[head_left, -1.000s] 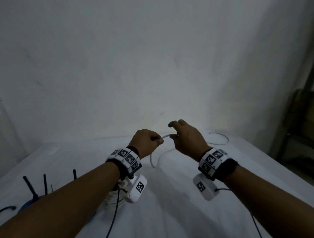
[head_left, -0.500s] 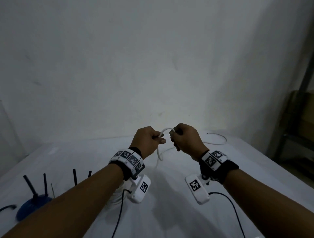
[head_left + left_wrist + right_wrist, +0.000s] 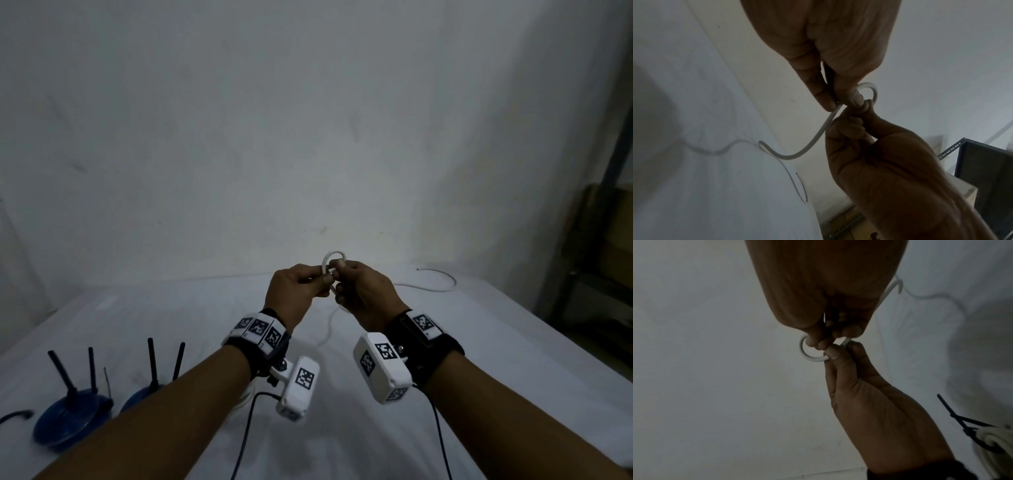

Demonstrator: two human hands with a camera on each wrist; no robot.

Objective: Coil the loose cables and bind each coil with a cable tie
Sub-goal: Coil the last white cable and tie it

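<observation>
Both hands are held together above the white-covered table (image 3: 171, 308). Between them a white cable (image 3: 333, 255) is bent into a small loop that arches above the fingers. My left hand (image 3: 323, 279) pinches one side of the loop between thumb and finger, and my right hand (image 3: 339, 274) pinches the other side, fingers curled. In the left wrist view the cable (image 3: 818, 134) runs down from the left hand (image 3: 838, 104) to the table, with the right hand (image 3: 857, 113) just below. The right wrist view shows the loop (image 3: 805, 353) between both hands. The cable's free end (image 3: 442, 287) lies at the far right.
Two blue routers (image 3: 68, 418) (image 3: 144, 401) with black antennas stand at the near left, a black cable end (image 3: 17, 414) beside them. A white coil (image 3: 992, 439) bound with a black cable tie (image 3: 953, 415) lies near my left arm. A metal shelf (image 3: 603, 274) stands at the right.
Both hands rose and closed in on each other. The cable span between them, nearly flat before, is bent up into a tight small loop.
</observation>
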